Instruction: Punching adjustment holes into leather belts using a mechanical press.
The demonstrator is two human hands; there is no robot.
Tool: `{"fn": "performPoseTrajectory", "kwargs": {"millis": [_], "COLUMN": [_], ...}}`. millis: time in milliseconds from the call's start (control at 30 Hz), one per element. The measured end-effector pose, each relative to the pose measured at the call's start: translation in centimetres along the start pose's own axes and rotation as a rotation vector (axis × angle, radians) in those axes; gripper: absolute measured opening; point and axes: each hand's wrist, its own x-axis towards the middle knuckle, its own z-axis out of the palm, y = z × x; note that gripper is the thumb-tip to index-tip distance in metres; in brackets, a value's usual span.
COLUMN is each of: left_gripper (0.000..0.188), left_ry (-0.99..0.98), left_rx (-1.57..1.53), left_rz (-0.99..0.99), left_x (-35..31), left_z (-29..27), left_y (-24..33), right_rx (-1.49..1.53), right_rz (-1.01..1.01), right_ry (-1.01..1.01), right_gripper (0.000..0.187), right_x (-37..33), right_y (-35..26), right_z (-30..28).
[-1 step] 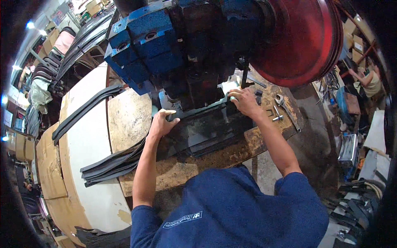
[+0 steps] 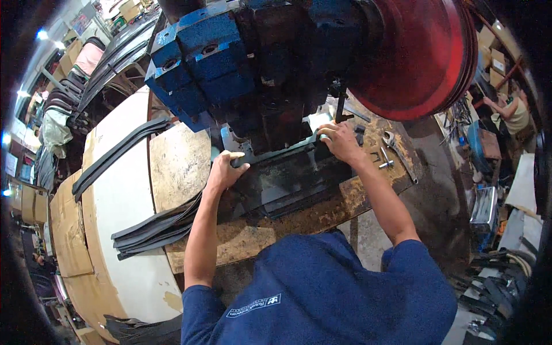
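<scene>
A long black strip (image 2: 282, 163) lies beneath the blue press (image 2: 230, 75), along its lit front opening. My left hand (image 2: 223, 171) is closed at the strip's left end, thumb and fingers around dark material; pale coverings show on its fingertips. At the right end my right hand (image 2: 341, 141) has curled fingers gripping the strip's edge near the light. Between my forearms, more flat black strips (image 2: 293, 198) lie stacked on the worn wooden table (image 2: 253, 237). The machine's head hides the far side of the strip.
A large red flywheel (image 2: 414, 57) overhangs the right side. An adjustable wrench (image 2: 399, 155) and small metal parts lie right of my hand. Black strip bundles (image 2: 155, 230) rest on the white board (image 2: 123, 190) to the left. Another person (image 2: 512, 112) is at far right.
My hands and the strip look the same. The person at far right has shifted slightly.
</scene>
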Motion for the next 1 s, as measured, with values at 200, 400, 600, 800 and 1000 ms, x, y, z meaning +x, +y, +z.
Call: {"fn": "performPoseTrajectory", "kwargs": {"millis": [200, 400, 600, 800, 1000], "left_gripper": [0.04, 0.038, 0.038, 0.036, 0.037], "left_ry": [0.009, 0.02, 0.004, 0.014, 0.014], "left_rx": [0.022, 0.048, 0.019, 0.031, 0.001], "left_rz": [0.032, 0.078, 0.102, 0.088, 0.076], "left_x": [1.1, 1.2, 1.2, 1.6, 1.6], "left_z": [1.1, 1.4, 1.0, 1.1, 1.4], "left_y": [-0.4, -0.3, -0.6, -0.8, -1.2], "right_rx": [-0.025, -0.11, -0.151, -0.168, 0.81], "right_rz": [0.076, 0.105, 0.042, 0.307, 0.623], "right_ry": [0.04, 0.177, -0.011, -0.069, 0.279], "right_gripper": [0.017, 0.02, 0.054, 0.054, 0.087], "right_x": [-0.4, -1.5, -2.4, -2.6, 0.1], "right_y": [-0.2, -0.9, -8.4, -4.1, -4.7], "right_z": [-1.5, 0.0, 1.1, 0.4, -4.9]}}
